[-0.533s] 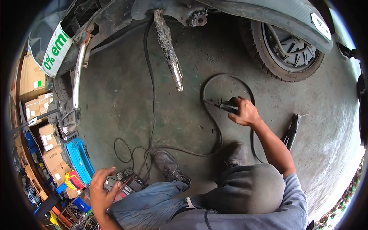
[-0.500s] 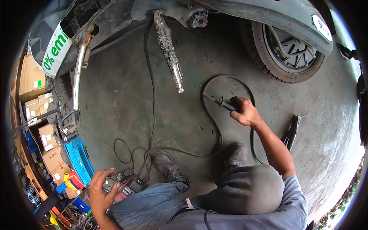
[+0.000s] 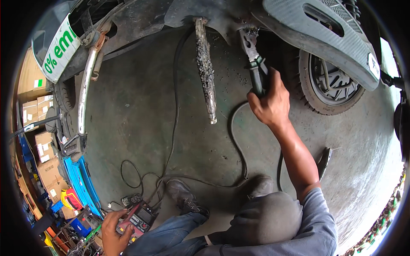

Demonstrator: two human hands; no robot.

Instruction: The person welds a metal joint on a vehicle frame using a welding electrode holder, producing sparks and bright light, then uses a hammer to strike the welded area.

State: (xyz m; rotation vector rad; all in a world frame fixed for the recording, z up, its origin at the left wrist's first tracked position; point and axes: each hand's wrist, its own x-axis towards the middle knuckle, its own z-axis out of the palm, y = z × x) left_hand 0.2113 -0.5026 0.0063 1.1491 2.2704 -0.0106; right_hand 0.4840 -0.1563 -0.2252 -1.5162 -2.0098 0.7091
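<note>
My right hand [image 3: 273, 100] is closed around the dark green-and-black handles of a pair of pliers [image 3: 258, 72]. The metal jaws reach up to a rough, crusted lug [image 3: 252, 32] on the underside of a scooter [image 3: 179, 15]; whether they grip it I cannot tell. At lower left, my left hand [image 3: 114, 234] curves beside a red and black box with a control panel [image 3: 141, 218]. Its thumb and fingers are spread; contact with the box is unclear. A metal bar crusted with weld-like lumps [image 3: 205, 70] juts from the scooter's underside, left of the pliers.
A dark cable [image 3: 174, 115] winds over the floor. The scooter's wheel [image 3: 329, 81] and grey side panel [image 3: 316, 34] are at upper right. Another tool [image 3: 325, 161] lies right of my arm. Cardboard boxes [image 3: 51, 177] and a blue plastic piece [image 3: 79, 181] stand at left.
My right hand has carried the pliers forward from above the floor to the scooter's lug. My left hand has lowered slightly beside the box. The whole view has shifted a little.
</note>
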